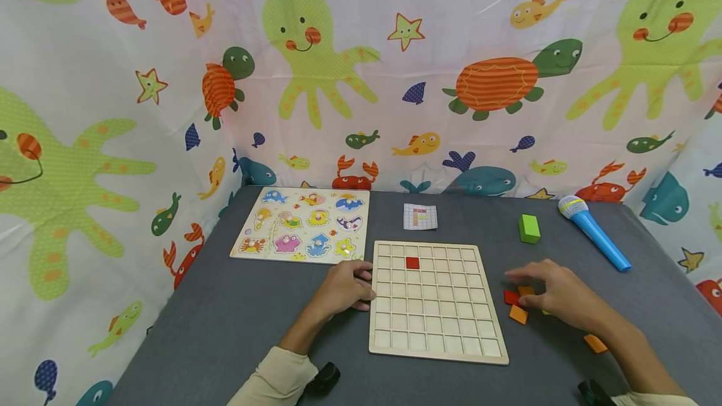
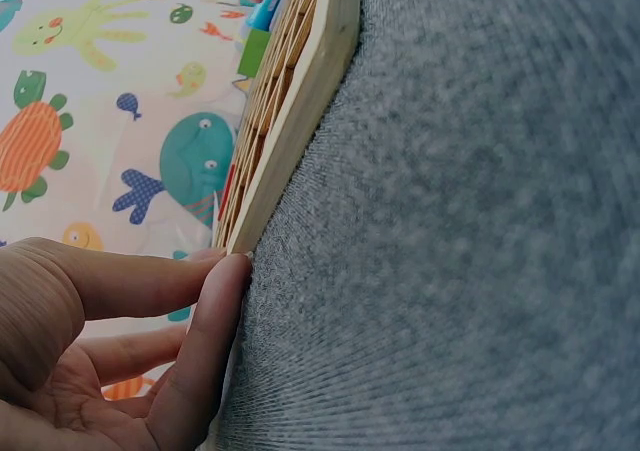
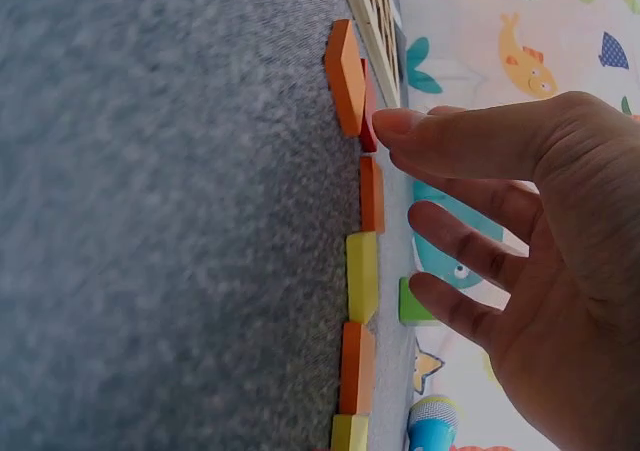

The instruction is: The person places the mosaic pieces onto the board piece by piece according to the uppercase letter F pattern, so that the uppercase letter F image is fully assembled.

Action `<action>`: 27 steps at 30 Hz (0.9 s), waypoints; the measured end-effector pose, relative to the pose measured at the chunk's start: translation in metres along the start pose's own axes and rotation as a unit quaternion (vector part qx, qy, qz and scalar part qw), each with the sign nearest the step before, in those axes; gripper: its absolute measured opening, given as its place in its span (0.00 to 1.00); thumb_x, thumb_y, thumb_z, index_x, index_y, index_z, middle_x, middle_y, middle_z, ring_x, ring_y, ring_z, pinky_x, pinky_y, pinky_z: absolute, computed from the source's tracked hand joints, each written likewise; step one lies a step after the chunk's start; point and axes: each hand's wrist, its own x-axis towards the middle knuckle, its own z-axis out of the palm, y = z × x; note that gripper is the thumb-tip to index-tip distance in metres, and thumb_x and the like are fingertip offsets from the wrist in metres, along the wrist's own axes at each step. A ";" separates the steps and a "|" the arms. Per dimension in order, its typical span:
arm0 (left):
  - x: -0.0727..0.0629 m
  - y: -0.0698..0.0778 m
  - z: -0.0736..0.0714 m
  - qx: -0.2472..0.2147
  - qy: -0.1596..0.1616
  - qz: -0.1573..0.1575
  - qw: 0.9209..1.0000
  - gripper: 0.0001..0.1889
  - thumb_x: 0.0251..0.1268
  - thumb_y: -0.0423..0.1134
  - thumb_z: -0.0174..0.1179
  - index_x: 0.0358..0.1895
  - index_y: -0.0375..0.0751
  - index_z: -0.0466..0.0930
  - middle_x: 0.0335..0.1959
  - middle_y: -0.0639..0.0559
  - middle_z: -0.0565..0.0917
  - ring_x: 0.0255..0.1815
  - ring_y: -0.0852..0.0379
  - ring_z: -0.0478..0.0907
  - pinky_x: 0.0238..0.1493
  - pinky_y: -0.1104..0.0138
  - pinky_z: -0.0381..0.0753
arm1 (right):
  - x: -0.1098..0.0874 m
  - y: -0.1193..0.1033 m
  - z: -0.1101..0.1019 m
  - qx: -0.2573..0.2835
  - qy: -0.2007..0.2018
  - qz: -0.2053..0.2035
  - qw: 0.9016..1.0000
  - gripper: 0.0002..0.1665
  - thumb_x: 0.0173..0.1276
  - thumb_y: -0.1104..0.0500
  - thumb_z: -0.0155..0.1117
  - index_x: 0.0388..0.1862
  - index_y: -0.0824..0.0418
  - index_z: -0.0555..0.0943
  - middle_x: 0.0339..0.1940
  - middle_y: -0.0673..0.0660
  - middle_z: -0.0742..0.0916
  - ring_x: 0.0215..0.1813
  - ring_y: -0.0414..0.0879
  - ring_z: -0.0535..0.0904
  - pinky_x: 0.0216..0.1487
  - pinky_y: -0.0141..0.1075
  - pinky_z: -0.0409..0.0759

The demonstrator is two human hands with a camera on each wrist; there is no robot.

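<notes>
A wooden grid board [image 1: 440,324] lies flat in the middle, with one red square tile [image 1: 412,262] in an upper cell. At its left edge my left hand [image 1: 341,287] pinches the rim; in the left wrist view the thumb and finger tips meet at the board's side [image 2: 290,141]. My right hand [image 1: 564,290] hovers with spread, slightly bent fingers over loose tiles right of the board. Among these are a red tile [image 1: 511,297] and an orange tile [image 1: 518,314]. In the right wrist view, nothing is between the fingers, and a yellow tile [image 3: 362,276] stands out in the row.
Behind the board lies a small printed grid card [image 1: 420,217]. A sea-animal puzzle board [image 1: 304,255] is at the back left. A green block [image 1: 529,229] and a blue toy microphone [image 1: 595,234] sit at the back right. Another orange tile [image 1: 595,343] lies near the right forearm.
</notes>
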 end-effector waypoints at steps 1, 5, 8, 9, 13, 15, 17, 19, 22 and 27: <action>0.000 0.000 0.000 0.000 0.001 -0.001 1.000 0.32 0.60 0.23 0.70 0.71 0.27 0.74 0.52 0.39 0.80 0.41 0.55 0.85 0.33 0.61 0.94 | -0.001 0.000 0.001 0.000 -0.001 0.003 1.000 0.27 0.65 0.54 0.80 0.63 0.54 0.86 0.57 0.54 0.86 0.56 0.52 0.77 0.50 0.43 0.81; 0.000 0.000 0.000 0.002 0.000 0.001 1.000 0.32 0.60 0.23 0.70 0.71 0.27 0.74 0.51 0.39 0.80 0.41 0.55 0.85 0.32 0.61 0.94 | -0.002 0.002 0.002 -0.005 -0.001 0.003 1.000 0.26 0.64 0.52 0.81 0.61 0.53 0.88 0.57 0.56 0.85 0.58 0.55 0.76 0.51 0.47 0.80; 0.000 0.000 0.000 0.001 0.000 -0.002 1.000 0.32 0.60 0.24 0.70 0.71 0.27 0.74 0.51 0.39 0.80 0.41 0.55 0.85 0.33 0.61 0.94 | -0.002 0.002 0.005 -0.014 0.006 0.002 1.000 0.25 0.62 0.52 0.82 0.59 0.52 0.89 0.55 0.54 0.86 0.57 0.54 0.74 0.51 0.47 0.75; 0.001 0.000 0.001 0.001 0.000 -0.003 1.000 0.32 0.60 0.24 0.70 0.71 0.27 0.75 0.51 0.39 0.80 0.41 0.55 0.85 0.33 0.61 0.94 | -0.002 0.003 0.006 -0.018 0.009 0.000 1.000 0.25 0.62 0.52 0.82 0.58 0.52 0.89 0.54 0.53 0.87 0.56 0.54 0.74 0.51 0.47 0.73; 0.001 0.000 0.001 0.000 0.000 -0.002 1.000 0.32 0.60 0.24 0.70 0.70 0.27 0.75 0.51 0.39 0.80 0.41 0.55 0.85 0.33 0.61 0.94 | -0.001 0.002 0.009 -0.027 0.018 -0.005 0.999 0.22 0.61 0.53 0.82 0.55 0.50 0.91 0.51 0.49 0.88 0.54 0.51 0.73 0.49 0.45 0.67; 0.001 0.000 0.001 0.000 0.000 -0.002 1.000 0.32 0.60 0.24 0.70 0.70 0.27 0.75 0.51 0.39 0.80 0.41 0.55 0.85 0.32 0.61 0.94 | -0.001 0.003 0.009 -0.033 0.020 -0.010 0.999 0.21 0.62 0.53 0.82 0.55 0.49 0.91 0.50 0.48 0.89 0.54 0.50 0.73 0.48 0.45 0.66; 0.001 0.000 0.001 0.001 0.001 -0.002 1.000 0.32 0.60 0.24 0.70 0.70 0.27 0.75 0.51 0.40 0.80 0.41 0.55 0.85 0.32 0.61 0.94 | -0.001 0.003 0.010 -0.037 0.021 -0.014 0.999 0.20 0.62 0.52 0.82 0.54 0.50 0.91 0.49 0.48 0.89 0.54 0.51 0.73 0.48 0.45 0.66; 0.001 0.000 0.000 0.001 0.000 -0.001 1.000 0.32 0.60 0.24 0.70 0.70 0.27 0.75 0.51 0.39 0.80 0.41 0.55 0.85 0.32 0.61 0.94 | -0.001 0.002 0.011 -0.040 0.023 -0.018 0.999 0.20 0.62 0.51 0.81 0.53 0.50 0.91 0.48 0.47 0.89 0.54 0.51 0.73 0.48 0.45 0.66; 0.001 0.000 0.000 0.002 0.000 -0.001 1.000 0.32 0.60 0.24 0.70 0.70 0.27 0.75 0.51 0.39 0.80 0.41 0.54 0.85 0.32 0.61 0.94 | -0.001 0.002 0.012 -0.042 0.025 -0.021 0.999 0.19 0.62 0.51 0.81 0.52 0.51 0.92 0.47 0.46 0.88 0.53 0.50 0.73 0.48 0.44 0.66; 0.001 -0.001 0.001 0.004 0.000 0.000 1.000 0.32 0.60 0.24 0.71 0.70 0.27 0.75 0.51 0.39 0.80 0.41 0.54 0.85 0.32 0.61 0.94 | 0.000 0.001 0.014 -0.046 0.028 -0.024 0.998 0.17 0.63 0.51 0.80 0.51 0.52 0.92 0.45 0.44 0.87 0.51 0.47 0.73 0.46 0.42 0.65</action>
